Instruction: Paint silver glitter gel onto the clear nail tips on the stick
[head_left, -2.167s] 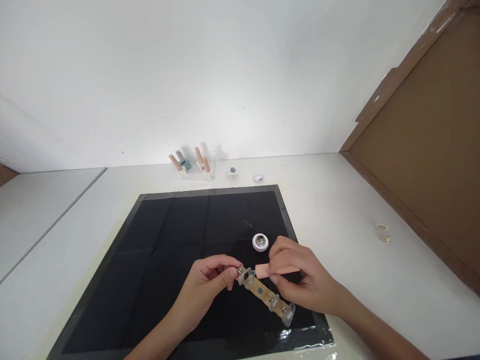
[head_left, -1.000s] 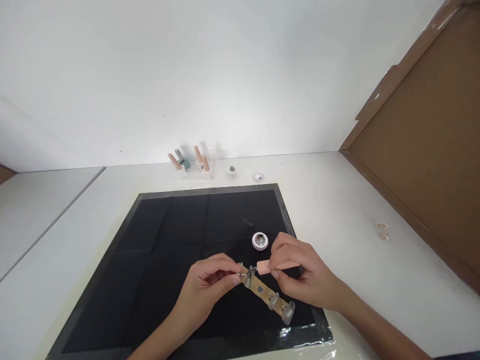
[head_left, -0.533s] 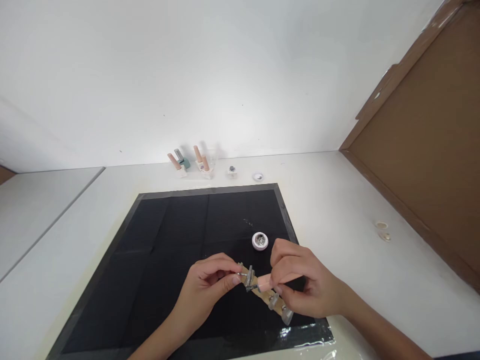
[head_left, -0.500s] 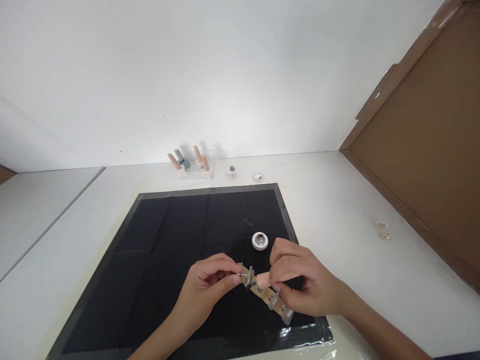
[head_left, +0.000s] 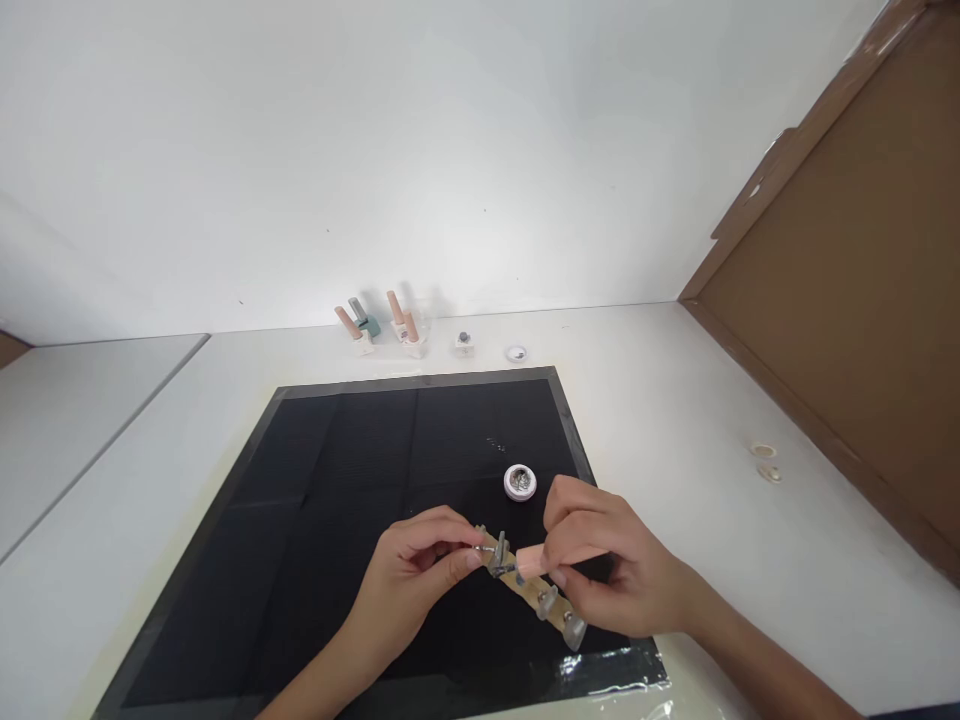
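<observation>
Presently on view: left hand [head_left: 409, 580], thumb and forefinger pinched on the near-left end of a tan strip [head_left: 529, 590] that carries several clear nail tips on small mounts (the strip runs slantwise, its far end low and to the right, held just above the black mat [head_left: 337, 480]). Right hand [head_left: 600, 570], fingers closed around a pale pink stick-shaped handle [head_left: 551, 557], its tip meeting the strip at the second mount from the left hand; whether a brush or a bare point touches there is too small to tell. Small round jar [head_left: 519, 482], white-rimmed, open, with glittery grey contents, standing on the mat just beyond the right hand, apart from it. White surface [head_left: 675, 420] beneath the mat. Along the far edge by the wall: a cluster of small bottles with pink caps [head_left: 382, 325], one of them teal-bodied; a little pot [head_left: 464, 342] beside them; a small round lid-like piece [head_left: 515, 352] further right. Two small pale rings [head_left: 765, 460] lying on the surface well to the right, near a brown cardboard panel [head_left: 847, 300] that leans up along that side. Clear film at the mat's near-right corner, crinkled.
</observation>
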